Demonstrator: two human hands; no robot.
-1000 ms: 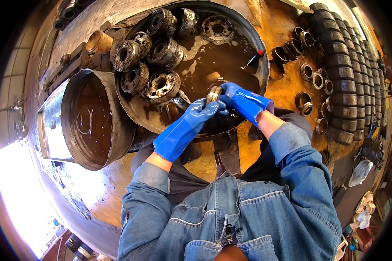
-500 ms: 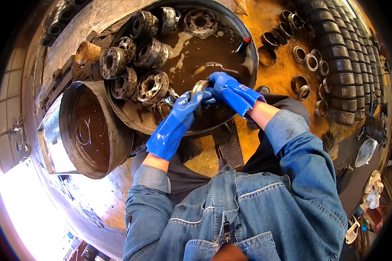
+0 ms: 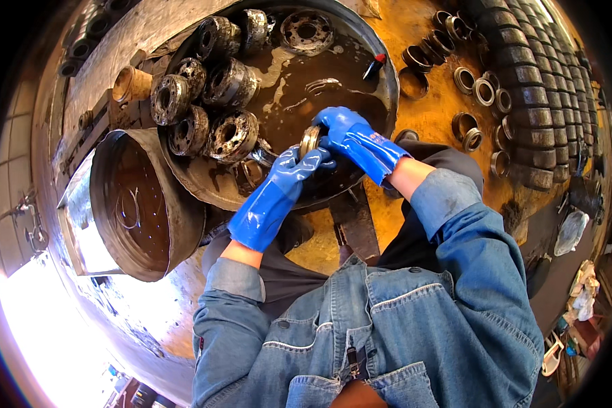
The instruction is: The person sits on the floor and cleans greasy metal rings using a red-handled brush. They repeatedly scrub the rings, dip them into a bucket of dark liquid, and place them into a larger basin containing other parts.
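A brass-coloured metal ring (image 3: 309,140) stands on edge between my two hands, over the near part of a wide round tub (image 3: 204,195) of murky brown liquid. My left hand (image 3: 296,166), in a long blue rubber glove, has its fingers closed on the ring's near side. My right hand (image 3: 350,136), gloved the same way, grips it from the far right; its curled fingers hide part of the ring. Several greasy, flanged metal wheel parts (image 3: 234,136) are heaped in the tub's left side, left of my hands. Another round flanged part (image 3: 307,32) lies at the far side.
A red-tipped dark tool (image 3: 374,66) leans at the tub's right rim. Several loose rings (image 3: 483,92) lie on the brown floor to the right, before tall stacks of dark rings (image 3: 529,102). A metal bucket (image 3: 183,238) with brown liquid stands left, near an orange-brown pot (image 3: 132,84).
The ring has turned slightly in my hands, and its gold-coloured outer face shows more. Both hands stay close together over the tub. The whole view has shifted a little.
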